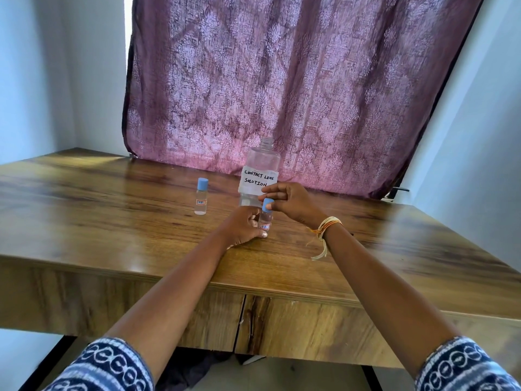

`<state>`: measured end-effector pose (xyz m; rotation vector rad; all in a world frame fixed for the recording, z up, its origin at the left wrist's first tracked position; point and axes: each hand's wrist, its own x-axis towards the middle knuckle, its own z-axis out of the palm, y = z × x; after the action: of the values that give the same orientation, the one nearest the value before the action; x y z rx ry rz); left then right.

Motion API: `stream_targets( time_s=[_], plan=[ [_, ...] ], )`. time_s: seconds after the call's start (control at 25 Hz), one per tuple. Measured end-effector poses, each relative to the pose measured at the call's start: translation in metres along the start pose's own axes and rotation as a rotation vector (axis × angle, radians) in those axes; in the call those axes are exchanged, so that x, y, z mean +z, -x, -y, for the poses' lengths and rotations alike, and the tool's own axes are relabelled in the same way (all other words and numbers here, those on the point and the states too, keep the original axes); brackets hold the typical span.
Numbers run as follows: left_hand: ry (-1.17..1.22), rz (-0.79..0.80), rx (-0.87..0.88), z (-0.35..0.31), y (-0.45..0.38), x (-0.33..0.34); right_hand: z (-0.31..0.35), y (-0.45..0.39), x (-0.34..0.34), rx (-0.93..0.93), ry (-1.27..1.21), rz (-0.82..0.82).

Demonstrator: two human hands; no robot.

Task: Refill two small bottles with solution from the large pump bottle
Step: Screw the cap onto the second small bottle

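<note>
A large clear bottle [261,162] labelled "contact lens solution" stands uncapped at the table's far middle, with no pump on its open neck. In front of it a small clear bottle [265,221] with a blue cap [267,204] stands upright. My left hand [242,228] grips its body from the left. My right hand [290,203] pinches the blue cap from above and the right. A second small bottle [201,197], also blue-capped, stands alone to the left, untouched.
The wooden table [112,221] runs to a near edge just below my forearms. A purple patterned curtain [296,80] hangs right behind the large bottle. Pale walls close in at left and right.
</note>
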<state>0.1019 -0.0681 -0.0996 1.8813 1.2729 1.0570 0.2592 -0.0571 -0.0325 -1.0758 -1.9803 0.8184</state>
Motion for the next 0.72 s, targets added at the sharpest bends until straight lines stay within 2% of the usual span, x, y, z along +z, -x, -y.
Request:
stream_targets(
  time_s=[0.44,0.6,0.72],
  plan=[
    [-0.04,-0.096,0.009,0.001,-0.002,0.003,0.002,0.005,0.012,0.009,-0.052,-0.218],
    [-0.008,-0.075,0.001,0.001,-0.002,0.004,-0.012,0.019,0.017,0.021,-0.168,-0.215],
    [-0.068,-0.09,0.048,0.001,0.0,0.005,-0.033,0.032,0.026,0.074,-0.145,-0.153]
  ],
)
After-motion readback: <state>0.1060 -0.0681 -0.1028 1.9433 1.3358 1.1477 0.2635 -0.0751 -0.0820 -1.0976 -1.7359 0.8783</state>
